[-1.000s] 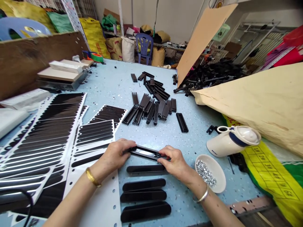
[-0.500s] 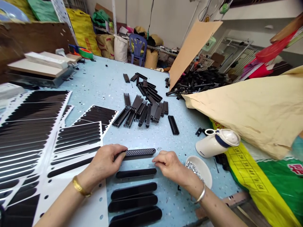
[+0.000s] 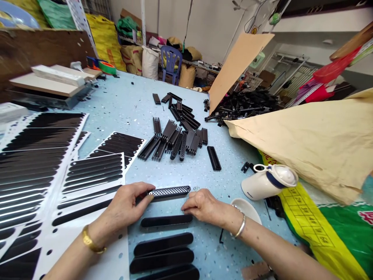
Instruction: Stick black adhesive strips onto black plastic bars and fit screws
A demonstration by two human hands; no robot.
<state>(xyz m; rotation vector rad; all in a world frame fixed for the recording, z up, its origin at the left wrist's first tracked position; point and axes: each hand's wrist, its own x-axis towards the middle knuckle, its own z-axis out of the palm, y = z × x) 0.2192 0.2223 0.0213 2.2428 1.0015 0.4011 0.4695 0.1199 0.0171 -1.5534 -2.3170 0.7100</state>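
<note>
My left hand [image 3: 128, 204] is closed on the left end of a black lattice-patterned plastic strip [image 3: 171, 191], thumb and fingers pinching it just above the table. A shiny spot shows at that end beside the thumb. To the right, my right hand [image 3: 201, 205] is in a pinch, with a tiny silvery metal piece [image 3: 183, 211] at its fingertips, its exact kind too small to tell. Just below both hands lies a smooth black strip [image 3: 166, 221], and several more black strips [image 3: 163, 244] are lined up nearer to me. My right wrist partly covers a white bowl [image 3: 252, 210].
Sheets of long black stickers [image 3: 93, 173] spread over the left side. Loose black plastic parts [image 3: 175, 136] lie in a pile farther back. At right stand a white lidded cup [image 3: 262, 182], brown paper [image 3: 300, 136] and a cardboard panel [image 3: 236, 66] before more black parts.
My right hand has shifted slightly left and down, now covering more of the bowl. The lattice strip has tilted so light shows through its holes; my left hand still grips its end.
</note>
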